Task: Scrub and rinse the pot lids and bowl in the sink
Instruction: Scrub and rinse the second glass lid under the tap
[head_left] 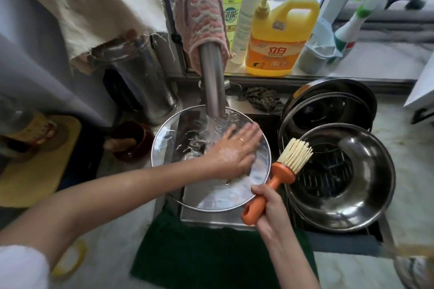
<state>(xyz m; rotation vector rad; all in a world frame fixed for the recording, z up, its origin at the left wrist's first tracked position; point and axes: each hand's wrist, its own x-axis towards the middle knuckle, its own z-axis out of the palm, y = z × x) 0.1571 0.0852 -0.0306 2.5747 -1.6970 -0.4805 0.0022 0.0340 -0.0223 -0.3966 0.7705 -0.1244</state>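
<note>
A round glass pot lid (178,145) with a metal rim lies tilted over the sink, under the running tap (212,82). My left hand (232,152) lies flat on the lid's wet surface, fingers spread, water pouring beside it. My right hand (270,209) grips the orange handle of a scrub brush (284,169), bristles pointing up and right, held off the lid's right edge. A steel bowl (366,197) sits to the right in a rack, with other lids or pots (328,103) stacked behind it.
Detergent bottles, among them a yellow jug (279,40), stand on the sill behind the tap. A pink cloth (202,14) drapes over the tap. A steel canister (136,77) and a dark red cup (133,141) are at the left. A green towel (211,248) hangs over the sink's front edge.
</note>
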